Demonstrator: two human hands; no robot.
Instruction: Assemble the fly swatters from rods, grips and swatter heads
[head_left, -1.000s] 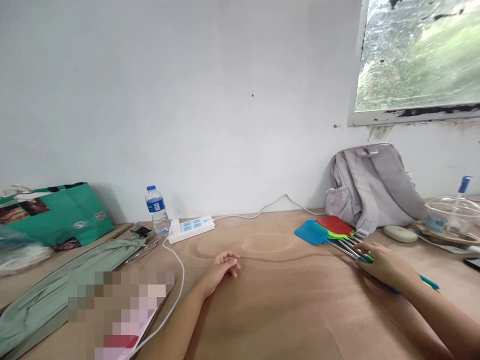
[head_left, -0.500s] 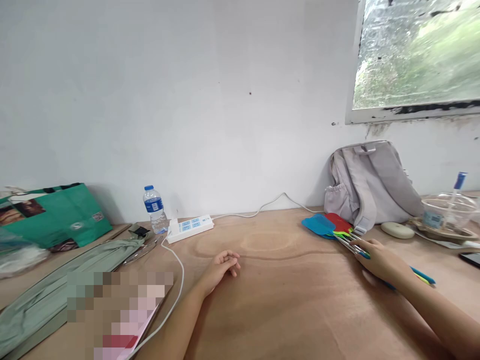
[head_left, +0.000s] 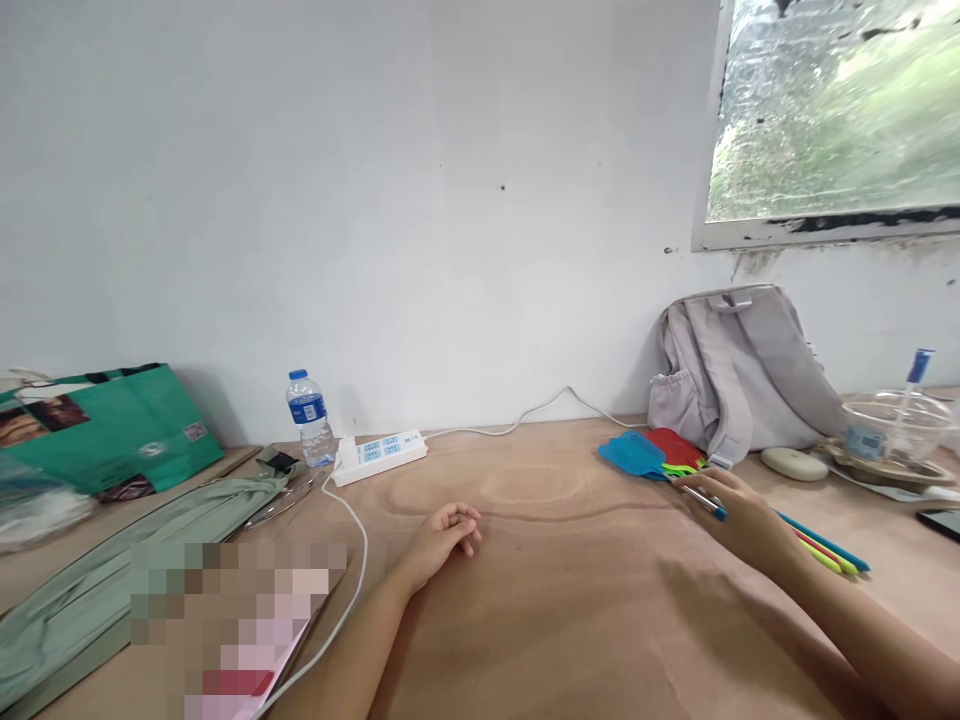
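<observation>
Several fly swatters lie at the right of the wooden table, with metal rods and coloured handles (head_left: 829, 553) in blue, red and yellow-green. The blue swatter head (head_left: 632, 455) overlaps the red swatter head (head_left: 673, 448), and a yellow-green edge shows beneath. My right hand (head_left: 739, 515) is over the rods, its fingers closed on the blue fly swatter's silver rod near a blue collar. Part of the rods is hidden under this hand. Resting on the table near the middle, my left hand (head_left: 448, 540) holds nothing; its fingers are loosely curled and slightly apart.
A grey backpack (head_left: 739, 370) leans on the wall behind the swatters, beside a cream round case (head_left: 795, 463) and a plastic cup (head_left: 896, 430). Leftward stand a power strip (head_left: 381, 458) with a white cable, a water bottle (head_left: 309, 420) and a green bag (head_left: 142, 430).
The blue swatter has shifted slightly left and toward me, its rod raised a little in my right hand. The other handles now show more, spread apart. My left hand has stayed still.
</observation>
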